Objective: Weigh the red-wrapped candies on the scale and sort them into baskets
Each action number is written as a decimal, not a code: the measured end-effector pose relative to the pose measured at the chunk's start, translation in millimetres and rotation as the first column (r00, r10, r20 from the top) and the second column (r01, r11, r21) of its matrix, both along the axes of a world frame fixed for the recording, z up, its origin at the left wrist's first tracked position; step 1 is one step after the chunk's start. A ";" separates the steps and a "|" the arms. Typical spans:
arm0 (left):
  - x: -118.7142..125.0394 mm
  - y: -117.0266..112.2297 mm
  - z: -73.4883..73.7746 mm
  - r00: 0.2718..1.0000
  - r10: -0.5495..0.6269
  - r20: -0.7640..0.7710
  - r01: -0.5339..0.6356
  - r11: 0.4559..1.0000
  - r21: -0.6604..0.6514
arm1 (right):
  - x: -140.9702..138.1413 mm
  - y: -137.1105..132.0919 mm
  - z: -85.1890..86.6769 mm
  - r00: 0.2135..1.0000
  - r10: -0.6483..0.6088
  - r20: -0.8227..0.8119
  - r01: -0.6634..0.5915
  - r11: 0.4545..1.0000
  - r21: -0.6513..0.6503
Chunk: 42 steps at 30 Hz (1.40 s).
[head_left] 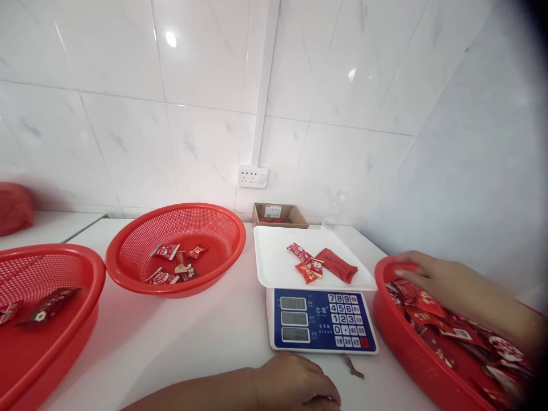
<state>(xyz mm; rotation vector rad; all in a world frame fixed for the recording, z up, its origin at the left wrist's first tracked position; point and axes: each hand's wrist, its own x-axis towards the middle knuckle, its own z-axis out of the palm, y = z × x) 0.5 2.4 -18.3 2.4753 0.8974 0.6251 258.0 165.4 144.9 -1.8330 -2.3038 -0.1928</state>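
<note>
White marble-look tiles back a white worktop (192, 342), with a wall socket (253, 177) above a small cardboard box (279, 215) at the far edge. Near centre stands a scale (321, 319) with a blue keypad; its white tray (274, 257) carries a few red snack packets (325, 264).

The right hand (432, 279) lies palm down in the red basket at the right (402, 337), resting on the heap of packets (454, 331) there; its fingers are hidden from this angle, so I cannot tell whether they grip anything. The left hand (295, 385) rests on the worktop just near of the scale, fingers loosely curled together, holding nothing that shows. A small brown scrap (353, 368) lies beside it.

Two more red baskets sit left: a middle one (175, 248) holding a few packets and a near-left one (47, 319) holding a couple.

Risk, as I judge it: the right basket sits touching or just beside the scale, so a nudge could press on the tray and upset the reading; packets near the tray's right edge could slide off. Open worktop lies between the middle basket and the scale; the right wall crowds that side.
</note>
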 end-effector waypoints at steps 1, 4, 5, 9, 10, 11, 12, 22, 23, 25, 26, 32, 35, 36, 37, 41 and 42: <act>0.1 -0.2 0.0 1.000 0.002 -0.004 -0.002 1.000 0.004 | -15.8 -1.7 1.9 1.000 0.010 -0.013 -0.011 0.999 -0.041; 0.4 -0.9 0.4 1.000 -0.001 -0.021 0.002 1.000 0.016 | -61.5 -3.3 2.4 0.996 0.070 -0.060 -0.077 0.989 -0.124; 0.4 -1.1 0.7 1.000 -0.001 -0.024 0.001 1.000 0.021 | -74.7 -2.2 1.3 0.993 0.094 -0.075 -0.104 0.985 -0.139; 0.4 -1.1 0.6 1.000 0.005 -0.029 -0.004 0.999 0.036 | -107.9 7.4 -5.8 0.990 0.126 -0.065 -0.136 0.972 -0.189; 0.4 -0.7 0.0 1.000 0.003 -0.030 -0.002 0.999 0.039 | -110.9 9.8 -7.6 0.991 0.123 -0.049 -0.131 0.971 -0.200; 0.6 -0.2 -0.9 0.999 -0.003 -0.033 0.004 0.999 0.043 | -111.9 11.8 -9.1 0.992 0.120 -0.032 -0.124 0.970 -0.208; 0.9 0.5 -2.0 0.999 -0.012 -0.035 0.014 0.999 0.049 | -111.5 13.3 -10.4 0.993 0.116 -0.014 -0.116 0.970 -0.214; 3.6 4.5 -11.5 1.000 -0.024 -0.012 0.025 0.997 0.070 | -103.0 -4.2 -20.1 0.962 0.257 0.094 -0.215 0.922 -0.321; 3.8 4.5 -12.0 1.000 -0.024 -0.006 0.024 0.997 0.070 | -105.3 -6.7 -19.9 0.957 0.273 0.101 -0.227 0.917 -0.328; 4.0 4.5 -12.7 1.000 -0.020 -0.003 0.020 0.997 0.072 | -109.4 -8.9 -18.0 0.952 0.281 0.124 -0.228 0.917 -0.327; 4.0 4.4 -12.8 1.000 -0.016 -0.006 0.017 0.997 0.074 | -110.6 -8.4 -16.5 0.953 0.268 0.141 -0.213 0.924 -0.318; 2.7 4.5 -11.5 1.000 -0.014 -0.010 0.014 0.998 0.063 | -109.8 6.8 -14.1 0.954 0.109 0.280 -0.027 0.959 -0.281; 3.0 5.5 -13.4 1.000 -0.013 -0.018 0.014 0.997 0.070 | -113.9 10.4 -19.1 0.953 0.105 0.285 -0.014 0.953 -0.303; 3.3 6.1 -14.5 1.000 -0.016 -0.022 0.018 0.997 0.075 | -116.4 10.7 -20.5 0.955 0.110 0.276 -0.021 0.952 -0.305; 3.7 6.7 -15.7 1.000 -0.019 -0.025 0.021 0.997 0.079 | -119.2 11.0 -21.3 0.957 0.115 0.265 -0.029 0.952 -0.305; 4.5 7.9 -18.1 1.000 -0.018 -0.025 0.021 0.995 0.096 | -130.9 15.2 -16.8 0.972 0.114 0.203 -0.048 0.951 -0.306; 4.2 7.7 -17.6 1.000 -0.020 -0.024 0.022 0.995 0.095 | -133.7 17.2 -13.6 0.977 0.109 0.181 -0.051 0.952 -0.302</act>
